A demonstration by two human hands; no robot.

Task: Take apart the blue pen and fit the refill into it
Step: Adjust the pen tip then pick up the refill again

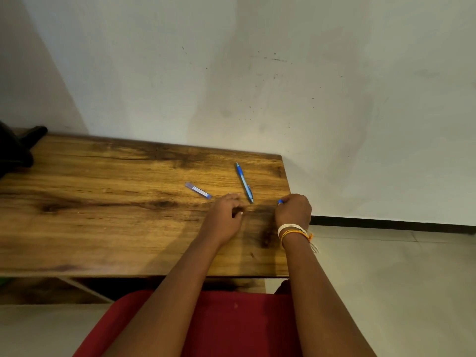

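The blue pen lies on the wooden table near its right end, tip pointing away from me. A small blue refill case lies flat to its left. My left hand rests on the table just below and left of the pen's near end, fingers curled, thumb and forefinger pinched together, with nothing visible in them. My right hand sits at the table's right edge as a closed fist. A small blue piece pokes out of it on the left side; most of that piece is hidden.
A dark object sits at the table's far left corner. The white wall runs close behind the table. The table's right edge drops to the tiled floor. A red seat or cloth lies under my forearms.
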